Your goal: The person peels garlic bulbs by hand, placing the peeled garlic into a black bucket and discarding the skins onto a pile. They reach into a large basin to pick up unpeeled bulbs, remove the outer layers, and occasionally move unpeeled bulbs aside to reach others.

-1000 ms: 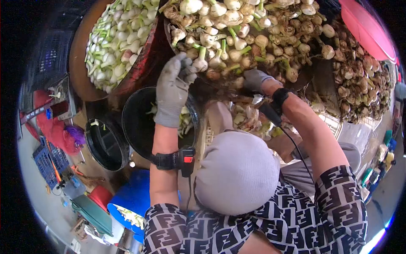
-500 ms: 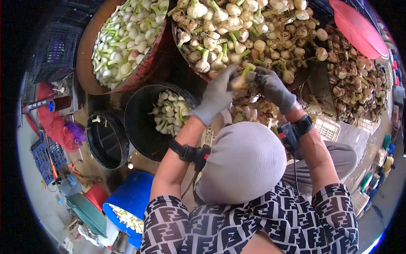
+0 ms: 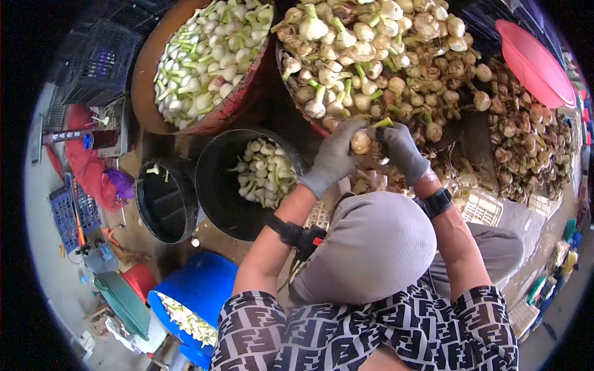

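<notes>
Bulb (image 3: 361, 143) in closed fingers (image 3: 350, 128) of left hand (image 3: 334, 157) and right hand (image 3: 402, 151); apparently trimmed bulbs (image 3: 266, 173) in bucket (image 3: 213, 204).

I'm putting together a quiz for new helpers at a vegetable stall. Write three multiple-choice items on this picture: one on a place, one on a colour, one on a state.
1. Where is the bulb?
A. In a blue tub
B. Between the left hand and the right hand
C. On a red lid

2. What colour are the gloves?
A. Grey
B. Yellow
C. Blue

3. The small black bucket is:
A. Heaped full
B. Tipped over
C. Nearly empty

Answers: 1 B, fingers of both hands close on the bulb. 2 A, both gloves are plain grey. 3 C, the bucket stands upright with only a few scraps inside.
</notes>
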Tool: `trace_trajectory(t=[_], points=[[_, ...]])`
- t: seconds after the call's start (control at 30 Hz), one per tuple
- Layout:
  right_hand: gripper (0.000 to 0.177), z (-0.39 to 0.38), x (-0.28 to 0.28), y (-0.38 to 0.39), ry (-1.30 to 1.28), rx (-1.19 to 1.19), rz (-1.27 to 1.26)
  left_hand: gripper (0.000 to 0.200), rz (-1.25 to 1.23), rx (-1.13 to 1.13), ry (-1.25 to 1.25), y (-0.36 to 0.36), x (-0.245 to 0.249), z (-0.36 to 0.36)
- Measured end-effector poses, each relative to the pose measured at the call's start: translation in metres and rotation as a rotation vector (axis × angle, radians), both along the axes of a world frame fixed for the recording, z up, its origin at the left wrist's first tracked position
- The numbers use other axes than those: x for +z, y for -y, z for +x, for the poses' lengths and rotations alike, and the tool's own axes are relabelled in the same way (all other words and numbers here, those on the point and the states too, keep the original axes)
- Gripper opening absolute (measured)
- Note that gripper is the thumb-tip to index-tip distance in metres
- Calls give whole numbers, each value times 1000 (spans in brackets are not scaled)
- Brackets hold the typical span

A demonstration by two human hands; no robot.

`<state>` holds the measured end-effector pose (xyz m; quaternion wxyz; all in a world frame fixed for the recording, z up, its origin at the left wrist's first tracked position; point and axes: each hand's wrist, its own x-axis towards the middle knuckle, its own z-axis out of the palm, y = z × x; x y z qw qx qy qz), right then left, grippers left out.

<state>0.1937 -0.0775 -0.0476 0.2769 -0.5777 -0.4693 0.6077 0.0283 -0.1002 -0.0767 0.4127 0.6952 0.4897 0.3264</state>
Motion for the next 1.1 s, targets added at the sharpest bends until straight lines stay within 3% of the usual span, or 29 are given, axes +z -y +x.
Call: trace_trajectory(t=[0.07,0.13,0.2,0.3,0.37,0.43,0.53,0.57,0.6,0.63,0.67,0.7,0.77,0.8,0.9,0.97,1.0,1.03,1.1], points=[[18,7,-7,-2,-22,67,19,65,42,18,-7,-3,-3,-4],[15,15,-23,-4,116,260,266,62,0,17,-24,-7,4,-8],[14,19,-33,-8,245,415,500,51,-335,63,277,-10,-15,-16],[15,-1,-6,-1,-174,-73,-96,40,-661,251,785,-11,-6,-16],[20,3,-24,-1,49,67,157,42,-689,455,1023,-15,8,-4],[22,3,-19,-2,162,145,278,41,-713,364,1085,-16,28,-8],[15,0,-10,-4,171,168,557,42,-492,285,726,-14,13,-8],[14,-6,2,2,-19,54,226,43,-466,312,584,-10,13,-6],[13,-5,2,0,-158,-12,90,44,-436,339,443,-10,11,-5],[12,-4,3,0,-296,-80,-48,48,-343,339,446,-13,16,-6],[12,-3,5,1,-434,-150,-189,49,-560,370,588,-12,22,-9],[14,7,14,7,53,229,369,50,-778,400,728,-11,29,-12],[16,14,4,11,232,258,598,52,-727,483,961,-13,35,-2],[17,15,-1,13,324,270,714,50,-543,473,760,-14,19,-6],[19,9,-6,12,-565,-228,-160,44,-107,437,215,-20,2,-16],[18,2,7,12,-340,-131,-53,40,28,431,-77,-19,42,-13],[18,0,11,14,-227,-79,-5,39,-29,397,-131,-19,42,-12],[16,1,9,13,-42,104,234,38,-83,364,-186,-23,40,-12],[13,12,5,14,-408,-137,-41,35,-117,307,-207,-26,40,-12]])
